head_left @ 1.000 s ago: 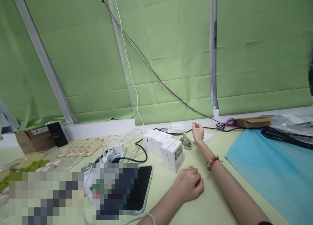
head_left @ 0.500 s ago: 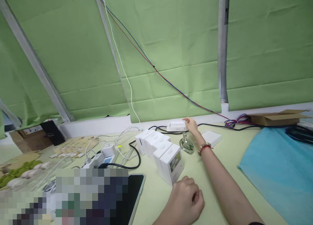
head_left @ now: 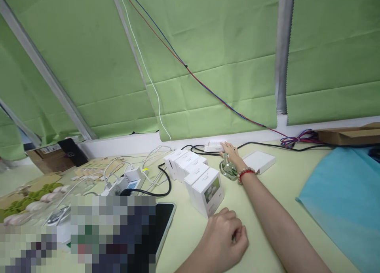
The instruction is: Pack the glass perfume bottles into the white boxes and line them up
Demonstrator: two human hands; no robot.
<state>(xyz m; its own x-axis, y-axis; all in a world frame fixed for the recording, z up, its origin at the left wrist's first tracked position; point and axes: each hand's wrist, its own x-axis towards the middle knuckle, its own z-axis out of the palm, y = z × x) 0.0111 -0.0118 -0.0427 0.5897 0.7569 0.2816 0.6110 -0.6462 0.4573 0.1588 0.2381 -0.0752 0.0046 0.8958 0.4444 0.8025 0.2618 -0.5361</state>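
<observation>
My left hand rests loosely curled on the table with nothing visible in it, its knuckles beside the nearest small white box with a flower picture. Behind that box, several similar white boxes stand in a row. Stretched to the back of the table, my right hand has its fingers spread, the fingertips at the right end of a flat white block. A glass perfume bottle stands just in front of that hand. To its right lies a shallow white tray-like box.
A tablet-like device lies at the near left, beside a power strip with tangled cables. A blue cloth covers the right side, below an open cardboard box. A black cable runs along the back.
My right hand has gone from raised, bent fingers on the white block to a lower, flatter, spread pose. My left hand stays put. The view has shifted slightly.
</observation>
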